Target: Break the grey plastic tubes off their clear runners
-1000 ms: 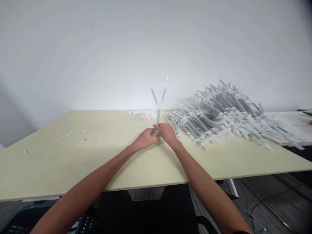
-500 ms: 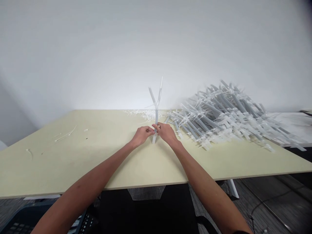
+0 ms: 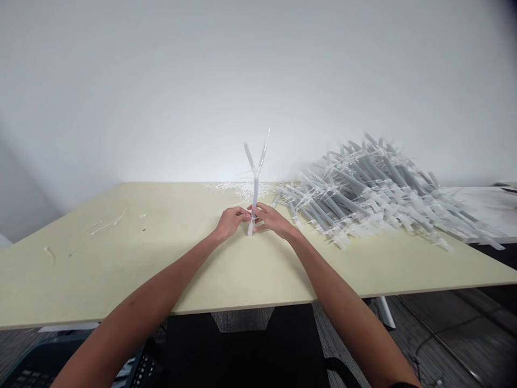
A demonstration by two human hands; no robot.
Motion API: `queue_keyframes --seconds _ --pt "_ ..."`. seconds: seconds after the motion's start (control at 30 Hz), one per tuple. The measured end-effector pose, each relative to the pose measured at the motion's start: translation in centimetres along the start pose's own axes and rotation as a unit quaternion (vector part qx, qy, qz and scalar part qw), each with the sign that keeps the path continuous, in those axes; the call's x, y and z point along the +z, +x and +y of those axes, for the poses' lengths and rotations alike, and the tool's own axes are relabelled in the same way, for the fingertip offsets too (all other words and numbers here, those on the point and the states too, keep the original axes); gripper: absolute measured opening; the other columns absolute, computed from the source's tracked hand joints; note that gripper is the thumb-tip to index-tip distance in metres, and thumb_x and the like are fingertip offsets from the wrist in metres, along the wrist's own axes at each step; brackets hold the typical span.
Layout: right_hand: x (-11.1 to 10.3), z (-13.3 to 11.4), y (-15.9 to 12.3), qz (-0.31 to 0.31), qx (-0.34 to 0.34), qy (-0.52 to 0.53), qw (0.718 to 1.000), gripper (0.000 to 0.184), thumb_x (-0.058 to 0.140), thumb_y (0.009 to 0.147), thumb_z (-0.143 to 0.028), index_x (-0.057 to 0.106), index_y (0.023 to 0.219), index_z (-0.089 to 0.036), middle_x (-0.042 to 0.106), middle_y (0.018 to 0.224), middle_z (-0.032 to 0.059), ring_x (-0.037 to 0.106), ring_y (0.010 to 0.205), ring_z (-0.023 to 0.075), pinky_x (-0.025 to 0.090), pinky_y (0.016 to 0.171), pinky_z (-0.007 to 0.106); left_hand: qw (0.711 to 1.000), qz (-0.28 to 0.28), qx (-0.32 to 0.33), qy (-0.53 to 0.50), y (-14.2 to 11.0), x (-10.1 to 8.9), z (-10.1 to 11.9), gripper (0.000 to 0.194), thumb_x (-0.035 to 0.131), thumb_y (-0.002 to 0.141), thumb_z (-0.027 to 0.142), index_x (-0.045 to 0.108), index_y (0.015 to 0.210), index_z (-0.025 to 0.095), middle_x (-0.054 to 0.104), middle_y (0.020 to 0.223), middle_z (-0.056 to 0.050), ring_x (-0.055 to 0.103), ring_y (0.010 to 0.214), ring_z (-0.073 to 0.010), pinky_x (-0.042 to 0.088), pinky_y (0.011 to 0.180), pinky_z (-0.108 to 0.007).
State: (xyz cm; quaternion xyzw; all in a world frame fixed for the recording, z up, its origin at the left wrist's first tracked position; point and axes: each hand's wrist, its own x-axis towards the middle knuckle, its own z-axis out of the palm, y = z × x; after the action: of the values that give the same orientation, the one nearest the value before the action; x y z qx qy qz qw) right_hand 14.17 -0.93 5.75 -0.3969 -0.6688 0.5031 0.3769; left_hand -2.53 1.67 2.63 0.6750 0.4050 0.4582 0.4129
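Observation:
A Y-shaped piece of clear and grey plastic tubing stands upright over the middle of the table, its two thin arms spread at the top. Near its lower end my left hand comes in from the left, fingers closed in a pinch at the tube. From the other side my right hand grips the tube, thumb and fingers around it. Whatever small part lies between the left fingertips is too small to make out. Behind the tubing lies a spread of white cable ties.
A large heap of similar grey tube pieces covers the table's right side. A few loose ties lie on the left of the pale yellow table. Below the left edge is a dark plastic basket. A wall stands behind.
The tubing and both hands have shifted slightly left. My right hand's fingers have spread and moved round the tube, the thumb no longer crossing in front of it.

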Motion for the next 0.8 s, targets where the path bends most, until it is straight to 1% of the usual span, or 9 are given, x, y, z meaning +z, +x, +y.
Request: queue_keyframes --seconds 0.17,0.33,0.53,0.67,0.8 --pt "0.0 0.0 0.1 0.01 -0.003 0.072 0.997 0.029 0.051 0.081 -0.045 0.053 0.096 -0.02 0.058 0.087 0.0047 0.06 0.082 0.0172 0.055 0.069 0.035 1.0 -0.003 0.0 -0.031 0.0 0.3 0.0 0.017 0.059 0.069 0.031 0.062 0.074 0.014 0.066 0.08 -0.004 0.061 0.077 -0.0169 0.046 0.077 -0.031" --pt "0.5 0.6 0.3 0.005 0.002 0.113 0.994 0.027 0.056 0.079 -0.044 0.055 0.092 -0.02 0.058 0.089 0.0034 0.06 0.077 0.0149 0.055 0.073 0.038 0.998 -0.014 -0.013 -0.063 0.3 0.0 -0.4 0.023 0.063 0.067 0.035 0.06 0.071 0.013 0.064 0.071 -0.003 0.059 0.072 -0.0155 0.045 0.075 -0.031" --pt "0.7 0.9 0.6 0.012 0.004 0.109 0.994 0.03 0.059 0.077 -0.045 0.055 0.092 -0.02 0.059 0.087 0.0037 0.061 0.078 0.0161 0.055 0.074 0.038 0.997 -0.062 -0.017 -0.052 0.6 -0.8 -0.5 0.025 0.067 0.064 0.035 0.062 0.075 0.012 0.063 0.073 -0.003 0.056 0.072 -0.0143 0.044 0.074 -0.03" --pt "0.6 1.2 0.8 0.0 -0.009 0.105 0.994 0.03 0.06 0.075 -0.045 0.056 0.092 -0.02 0.059 0.089 0.0035 0.061 0.079 0.0155 0.056 0.073 0.037 0.997 -0.059 -0.021 -0.039 0.7 -1.0 -0.4 0.027 0.066 0.065 0.037 0.062 0.074 0.012 0.062 0.072 -0.003 0.055 0.07 -0.014 0.043 0.073 -0.03" --pt "0.7 1.2 0.8 0.003 -0.01 0.101 0.995 0.031 0.058 0.076 -0.047 0.055 0.092 -0.02 0.058 0.088 0.0035 0.06 0.079 0.0156 0.056 0.073 0.037 0.998 -0.054 -0.02 -0.017 0.8 -1.1 -0.2 0.026 0.066 0.064 0.038 0.061 0.07 0.012 0.062 0.069 -0.002 0.054 0.068 -0.0133 0.042 0.071 -0.029"
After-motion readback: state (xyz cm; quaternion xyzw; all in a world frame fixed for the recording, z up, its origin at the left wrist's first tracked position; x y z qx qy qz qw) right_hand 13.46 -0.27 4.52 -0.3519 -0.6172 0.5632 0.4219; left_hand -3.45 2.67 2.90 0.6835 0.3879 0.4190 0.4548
